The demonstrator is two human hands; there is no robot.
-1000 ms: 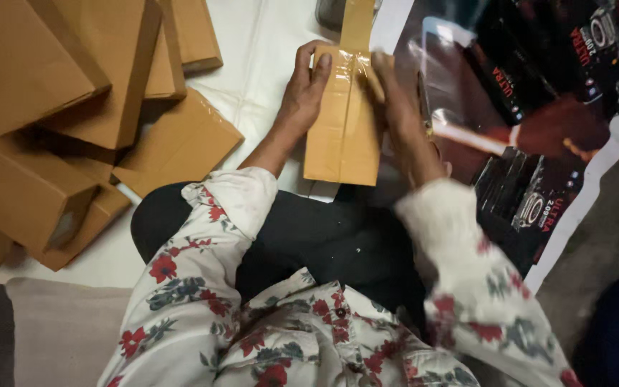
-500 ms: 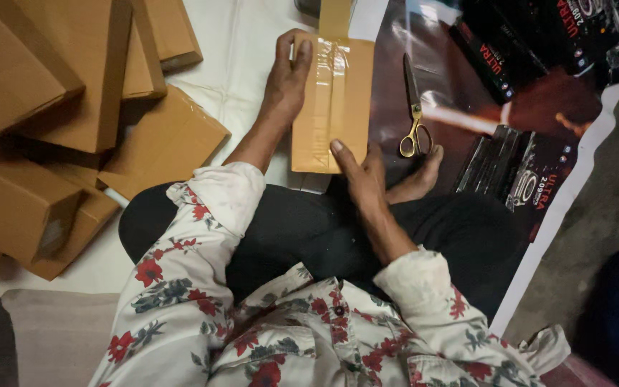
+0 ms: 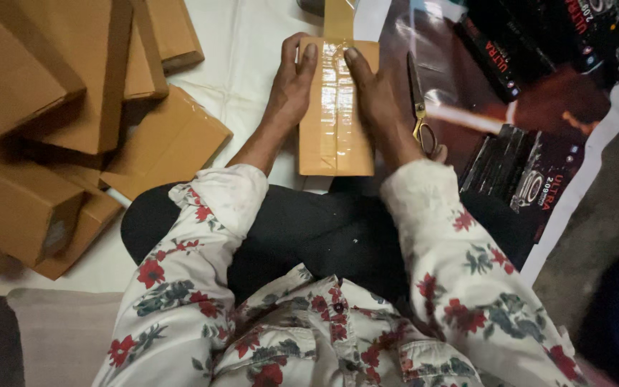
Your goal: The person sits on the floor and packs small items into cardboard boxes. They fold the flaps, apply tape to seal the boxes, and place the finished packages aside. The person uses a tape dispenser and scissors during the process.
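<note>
A small brown cardboard box (image 3: 334, 136) lies flat in front of my crossed legs, with a strip of clear tape (image 3: 337, 64) running down its middle and past its far edge. My left hand (image 3: 291, 86) grips the box's left side, thumb pressed on the tape. Resting along the right side, my right hand (image 3: 377, 97) presses a finger on the tape near the top. Scissors (image 3: 418, 107) with yellow handles lie just right of that hand.
A heap of brown cardboard boxes (image 3: 59, 122) fills the left on a white sheet (image 3: 245, 50). A dark printed poster (image 3: 531, 107) covers the floor at right. Grey floor (image 3: 610, 208) shows at the far right.
My right hand has moved from the box's near edge up onto its right side and now presses the tape. The left hand stays on the left side.
</note>
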